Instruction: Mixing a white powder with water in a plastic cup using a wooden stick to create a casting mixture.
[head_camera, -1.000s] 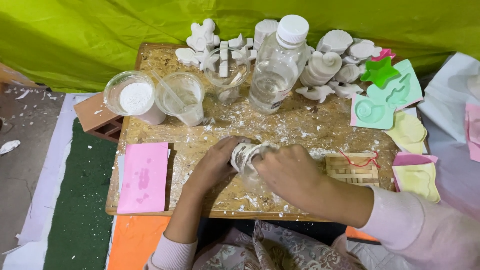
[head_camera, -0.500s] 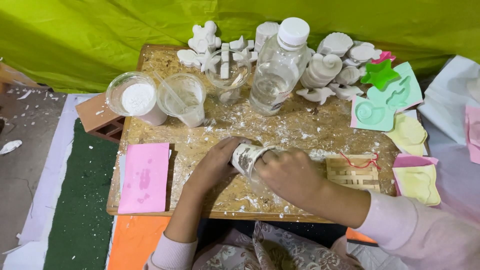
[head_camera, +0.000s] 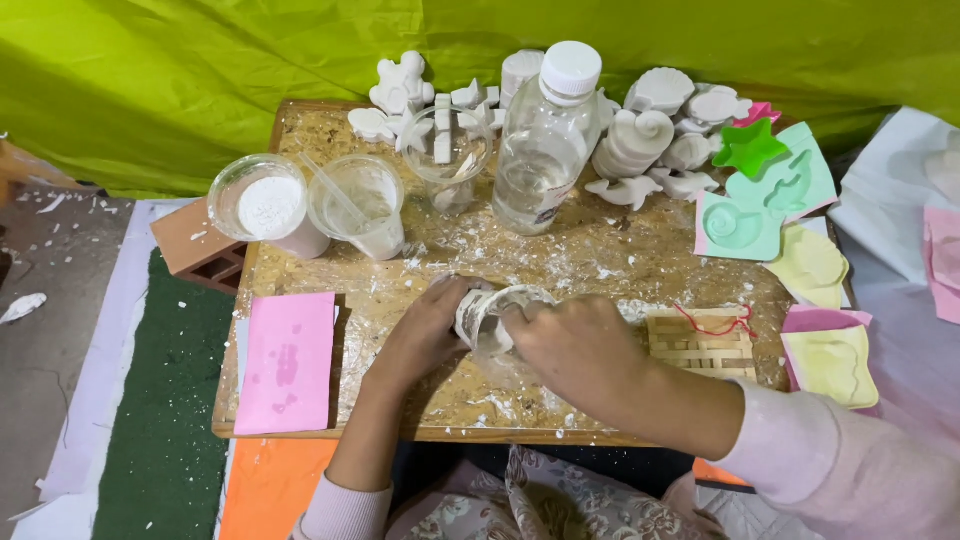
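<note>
Both my hands meet at the middle of a plaster-dusted wooden board. My left hand cups a small clear plastic cup smeared with white plaster, tipped on its side. My right hand grips the same cup from the right, fingers at its rim. What is inside the cup is hidden by my fingers.
A pink mould lies at the board's left. Behind stand a cup of white powder, a cup with a stirrer, a glass and a clear water bottle. White plaster figures, coloured moulds and a small slatted wooden crate fill the right.
The cup has turned a little between my hands and my fingers have shifted on its rim. The hands stay in the same place on the board.
</note>
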